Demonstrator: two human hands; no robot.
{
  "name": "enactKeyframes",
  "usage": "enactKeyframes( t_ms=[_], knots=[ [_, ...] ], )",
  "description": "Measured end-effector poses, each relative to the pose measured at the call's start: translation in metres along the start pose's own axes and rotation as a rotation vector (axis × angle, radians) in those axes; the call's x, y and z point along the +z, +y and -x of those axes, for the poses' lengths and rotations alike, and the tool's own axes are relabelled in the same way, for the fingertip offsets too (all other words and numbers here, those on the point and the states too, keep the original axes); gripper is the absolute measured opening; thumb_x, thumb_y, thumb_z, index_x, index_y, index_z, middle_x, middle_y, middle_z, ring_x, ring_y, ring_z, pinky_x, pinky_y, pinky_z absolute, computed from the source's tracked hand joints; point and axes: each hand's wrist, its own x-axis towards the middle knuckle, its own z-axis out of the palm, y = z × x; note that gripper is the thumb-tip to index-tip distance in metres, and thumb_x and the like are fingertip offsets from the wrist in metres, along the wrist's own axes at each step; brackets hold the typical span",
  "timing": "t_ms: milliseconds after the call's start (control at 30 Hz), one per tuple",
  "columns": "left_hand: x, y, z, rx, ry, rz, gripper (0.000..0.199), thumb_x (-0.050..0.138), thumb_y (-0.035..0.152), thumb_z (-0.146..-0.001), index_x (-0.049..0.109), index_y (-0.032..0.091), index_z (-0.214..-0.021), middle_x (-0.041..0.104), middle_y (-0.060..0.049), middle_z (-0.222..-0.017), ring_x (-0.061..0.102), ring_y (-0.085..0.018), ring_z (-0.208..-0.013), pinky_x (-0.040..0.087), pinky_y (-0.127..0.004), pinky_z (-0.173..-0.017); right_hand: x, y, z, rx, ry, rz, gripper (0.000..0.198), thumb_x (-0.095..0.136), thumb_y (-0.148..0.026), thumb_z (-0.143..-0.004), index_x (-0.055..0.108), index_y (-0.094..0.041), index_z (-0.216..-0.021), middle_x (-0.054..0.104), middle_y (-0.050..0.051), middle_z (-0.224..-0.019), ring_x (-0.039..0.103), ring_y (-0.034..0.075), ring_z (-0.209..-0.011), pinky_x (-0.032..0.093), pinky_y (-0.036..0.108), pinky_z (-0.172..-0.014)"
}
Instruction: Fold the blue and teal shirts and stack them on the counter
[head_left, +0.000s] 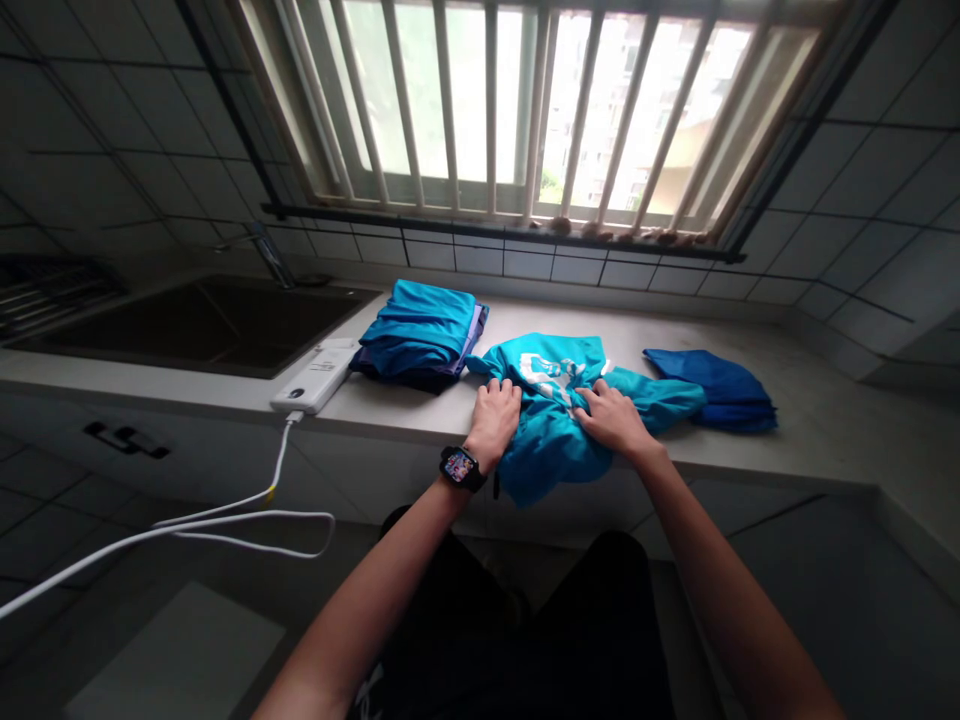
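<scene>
A pale tabletop (817, 400) runs beneath a barred window (517, 120), with a dark sink (187, 330) set into it on the left. A turquoise garment (556, 430) with a white print lies rumpled near the middle of the tabletop, its lower part hanging over the front edge. Just left of it sits a folded stack (420, 325) of cloth, bright blue on top with purple and darker layers below. On the right, a sleeve of the garment reaches a flat, folded dark-blue cloth (727, 390). Both the person's hands rest on the garment: the left hand (495, 422) at its left side, fingers curled, and the right hand (611, 415) beside the print, thumb and forefinger near each other — whether either grips the fabric cannot be told. A white device (319, 378), cable attached, lies by the sink; a black watch (461, 466) circles the left wrist.
</scene>
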Motion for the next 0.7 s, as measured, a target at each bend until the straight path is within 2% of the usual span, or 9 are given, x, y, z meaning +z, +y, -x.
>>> enactKeyframes(
  t_ms=[233,533,600,700],
  knots=[
    [0.004,0.001,-0.003,-0.012,-0.032,-0.025,0.046,0.027,0.008,-0.102,0.065,0.018,-0.126,0.065,-0.018,-0.126,0.056,-0.030,-0.116,0.045,-0.042,-0.090,0.000,-0.001,0.000,0.007,0.002,0.012,0.048,0.041,-0.042,-0.105,0.057,-0.024,-0.147,0.056,0.016,-0.141,0.058,0.034,-0.122,0.047,0.041,-0.097],
    [0.003,0.000,-0.003,0.016,-0.019,-0.032,0.043,0.029,0.006,-0.100,0.064,0.011,-0.125,0.065,-0.020,-0.125,0.058,-0.031,-0.115,0.047,-0.042,-0.090,-0.002,-0.007,0.000,0.020,0.019,0.014,0.043,0.036,-0.038,-0.105,0.061,-0.017,-0.133,0.057,0.019,-0.141,0.059,0.035,-0.123,0.048,0.042,-0.096],
    [0.003,-0.001,-0.003,0.029,-0.010,-0.027,0.044,0.028,0.006,-0.100,0.065,0.010,-0.124,0.065,-0.021,-0.125,0.058,-0.032,-0.114,0.047,-0.043,-0.089,-0.005,-0.010,-0.002,0.042,0.026,0.001,0.043,0.036,-0.036,-0.105,0.061,-0.017,-0.133,0.060,0.018,-0.140,0.061,0.033,-0.122,0.048,0.039,-0.096],
    [0.004,-0.002,-0.003,0.027,-0.015,-0.035,0.046,0.027,0.005,-0.099,0.065,0.009,-0.125,0.066,-0.023,-0.124,0.058,-0.033,-0.114,0.047,-0.043,-0.088,-0.010,-0.012,-0.007,0.097,-0.015,-0.037,0.043,0.035,-0.038,-0.106,0.068,-0.017,-0.125,0.071,0.017,-0.127,0.067,0.030,-0.115,0.049,0.035,-0.091]
  ],
)
